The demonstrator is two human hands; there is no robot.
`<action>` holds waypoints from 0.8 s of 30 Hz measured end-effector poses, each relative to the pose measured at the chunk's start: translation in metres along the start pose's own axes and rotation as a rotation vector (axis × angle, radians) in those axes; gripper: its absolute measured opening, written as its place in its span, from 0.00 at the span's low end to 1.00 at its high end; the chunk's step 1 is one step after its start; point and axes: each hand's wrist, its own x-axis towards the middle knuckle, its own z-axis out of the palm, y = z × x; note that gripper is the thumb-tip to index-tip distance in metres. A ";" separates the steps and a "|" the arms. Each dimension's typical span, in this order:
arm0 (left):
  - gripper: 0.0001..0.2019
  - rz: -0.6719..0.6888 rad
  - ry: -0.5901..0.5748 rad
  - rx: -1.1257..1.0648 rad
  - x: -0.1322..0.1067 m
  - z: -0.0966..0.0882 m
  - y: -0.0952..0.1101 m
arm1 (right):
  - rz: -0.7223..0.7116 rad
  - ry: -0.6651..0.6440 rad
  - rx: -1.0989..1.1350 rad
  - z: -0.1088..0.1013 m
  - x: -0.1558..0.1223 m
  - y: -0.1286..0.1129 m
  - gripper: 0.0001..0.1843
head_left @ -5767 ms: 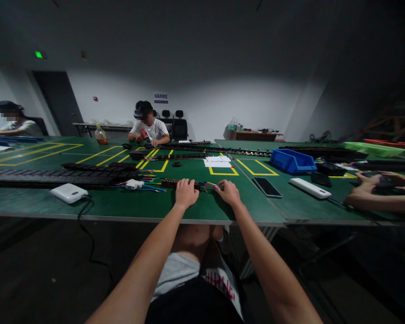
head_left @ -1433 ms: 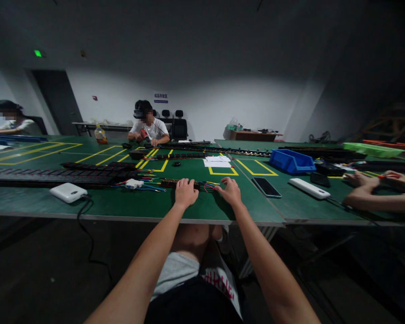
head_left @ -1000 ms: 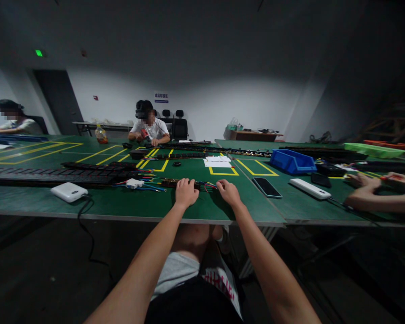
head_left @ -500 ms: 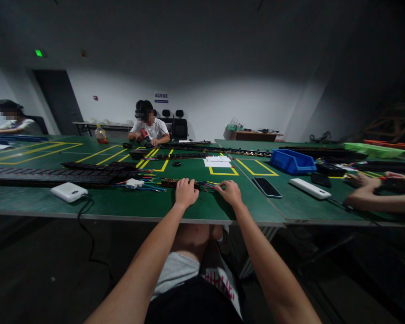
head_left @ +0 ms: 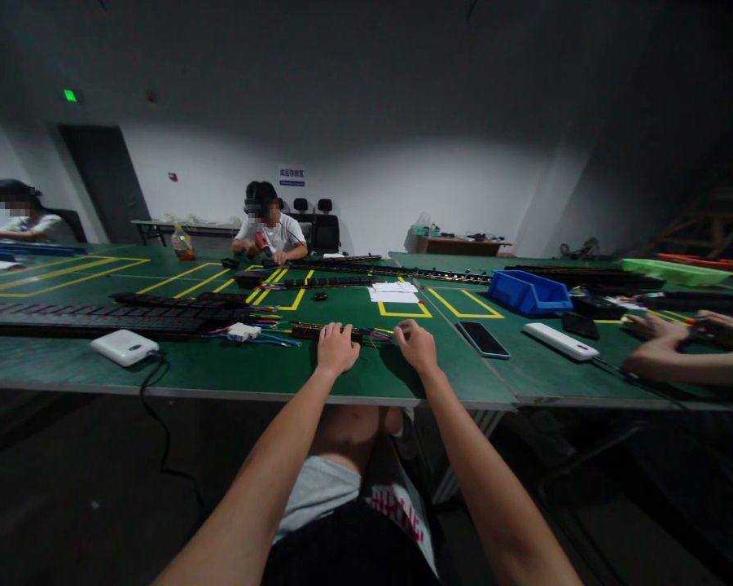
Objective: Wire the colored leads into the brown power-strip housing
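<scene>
My left hand [head_left: 337,352] lies over a long dark strip-shaped part [head_left: 307,331], its fingers closed round the top and far side. Thin coloured wires [head_left: 379,334], among them red, blue and yellow ones, stick out of the part's right end. Just beyond the wire ends is my right hand [head_left: 416,348], with thumb and forefinger bent together in a pinch. What is between those fingertips, if anything, is too small to make out. To the left, a white connector [head_left: 243,332] sits among the blue and green wires of a long black strip assembly [head_left: 91,317].
A white power bank [head_left: 124,347] with a black cable lies front left. A phone [head_left: 484,339], another white power bank [head_left: 560,341] and a blue bin [head_left: 529,293] are on the right. White paper [head_left: 394,293] lies ahead. A co-worker's hands [head_left: 665,334] work at far right; another person [head_left: 272,228] sits opposite.
My right hand has lifted slightly, and its fingertips have drawn a little away from the wire ends. My left hand keeps its place on the dark part.
</scene>
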 end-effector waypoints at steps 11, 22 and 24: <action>0.20 0.012 0.024 0.018 0.000 0.003 -0.001 | 0.094 0.016 -0.108 -0.005 -0.004 -0.002 0.20; 0.20 0.013 0.019 0.014 0.000 0.004 -0.002 | 0.014 -0.043 -0.173 -0.006 -0.004 -0.004 0.21; 0.20 0.013 0.020 0.012 0.000 0.004 -0.002 | -0.012 -0.016 -0.173 -0.005 -0.004 -0.004 0.21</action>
